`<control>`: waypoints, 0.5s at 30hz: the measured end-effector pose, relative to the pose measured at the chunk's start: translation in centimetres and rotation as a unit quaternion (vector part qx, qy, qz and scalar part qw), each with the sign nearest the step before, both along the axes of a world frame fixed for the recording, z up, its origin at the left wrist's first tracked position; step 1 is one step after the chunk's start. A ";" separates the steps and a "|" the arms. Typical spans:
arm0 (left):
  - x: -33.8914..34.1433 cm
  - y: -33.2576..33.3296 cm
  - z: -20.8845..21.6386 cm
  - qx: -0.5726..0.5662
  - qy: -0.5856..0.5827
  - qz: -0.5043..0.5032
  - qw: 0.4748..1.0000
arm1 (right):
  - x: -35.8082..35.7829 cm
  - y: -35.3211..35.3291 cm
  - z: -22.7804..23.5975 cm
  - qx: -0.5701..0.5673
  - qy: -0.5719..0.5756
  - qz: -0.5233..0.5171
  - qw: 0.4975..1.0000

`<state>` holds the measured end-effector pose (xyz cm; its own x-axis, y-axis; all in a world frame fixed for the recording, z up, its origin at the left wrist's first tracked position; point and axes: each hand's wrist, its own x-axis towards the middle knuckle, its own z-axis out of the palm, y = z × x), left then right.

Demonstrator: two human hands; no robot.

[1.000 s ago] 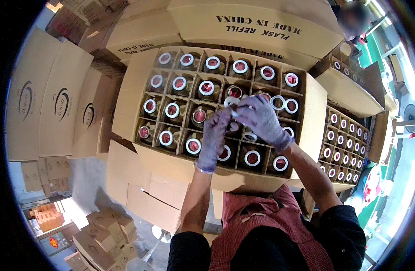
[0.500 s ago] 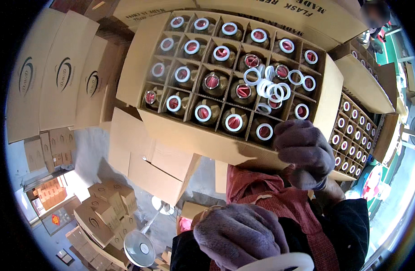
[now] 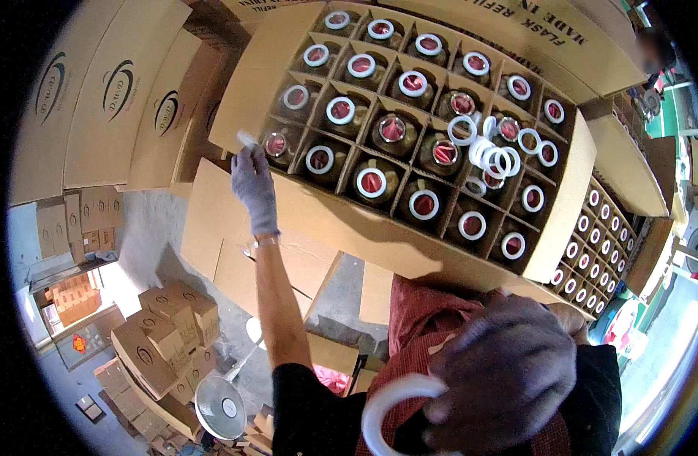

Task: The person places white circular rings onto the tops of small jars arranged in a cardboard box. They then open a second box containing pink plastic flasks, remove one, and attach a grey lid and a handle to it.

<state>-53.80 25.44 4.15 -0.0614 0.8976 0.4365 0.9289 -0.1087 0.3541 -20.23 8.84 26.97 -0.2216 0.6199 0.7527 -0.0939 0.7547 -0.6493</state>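
My left hand (image 3: 252,186), in a grey glove, reaches to the front left corner of a divided cardboard box (image 3: 364,216). Its fingers pinch a white ring (image 3: 247,140) beside a glass flask (image 3: 276,144) whose mouth has no ring around it. My right hand (image 3: 508,372), gloved too and blurred, is raised close to the camera, closed on another white ring (image 3: 394,406). Round glass flasks with red in their mouths fill the box, most with a white ring on the mouth. Loose white rings (image 3: 489,156) lie heaped over flasks right of the middle.
A second box of ringed flasks (image 3: 592,251) stands at the right. Tall cardboard cartons (image 3: 91,99) line the left side. Below are an open carton (image 3: 243,266), a standing fan (image 3: 220,406) and stacked cartons (image 3: 167,334). A blurred person (image 3: 653,49) is at the far right.
My left hand has gone from near the camera out to the box's front left corner. My right hand has left the box's front edge and come up close. The view has shifted slightly.
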 end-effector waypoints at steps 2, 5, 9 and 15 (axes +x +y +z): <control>-1.8 2.1 -2.0 -0.028 0.204 -0.018 0.978 | 0.1 1.5 -2.7 -0.130 -0.065 0.024 0.989; -1.9 2.3 -5.0 -0.107 0.302 -0.019 0.947 | -0.3 6.3 -7.6 -0.348 -0.176 -0.062 0.919; -1.1 1.3 -5.4 -0.155 0.289 -0.041 0.944 | 2.7 13.7 -18.5 -0.457 -0.165 -0.155 0.860; -2.1 -0.1 -6.4 -0.123 0.271 -0.085 0.951 | 1.3 19.4 -26.0 -0.280 -0.411 -0.251 0.831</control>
